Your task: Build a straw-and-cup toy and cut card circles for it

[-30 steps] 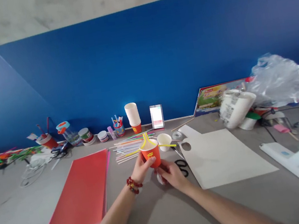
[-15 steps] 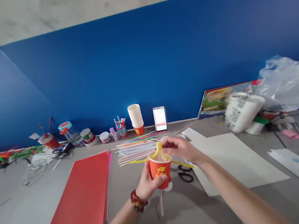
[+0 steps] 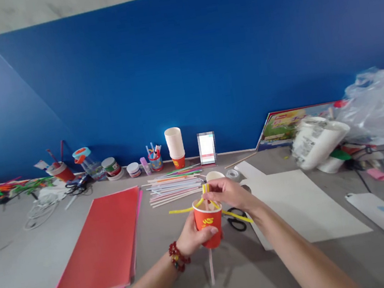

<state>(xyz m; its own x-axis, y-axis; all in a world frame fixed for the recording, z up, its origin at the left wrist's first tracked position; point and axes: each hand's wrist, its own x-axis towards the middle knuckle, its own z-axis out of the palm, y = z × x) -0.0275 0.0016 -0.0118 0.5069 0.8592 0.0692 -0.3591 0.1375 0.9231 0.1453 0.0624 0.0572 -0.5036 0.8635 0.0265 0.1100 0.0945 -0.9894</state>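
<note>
A red paper cup with yellow print is held upright by my left hand, its fingers wrapped round the side and the thumb across the front. Yellow strips bend over the rim and stick out to both sides. Above the opening, my right hand pinches the raised yellow middle together with a pale straw. Below the cup's base a clear straw hangs down. Behind the cup, at its right, lie black scissors.
Red paper lies left, white paper right. Straws, tape, stacked cups, paint jars and a phone stand or lie behind. A plastic bag is at the back right.
My right fingers have closed on the raised yellow strips and straw above the cup. The cup sits slightly lower in view, and a white rim behind my right hand now shows more.
</note>
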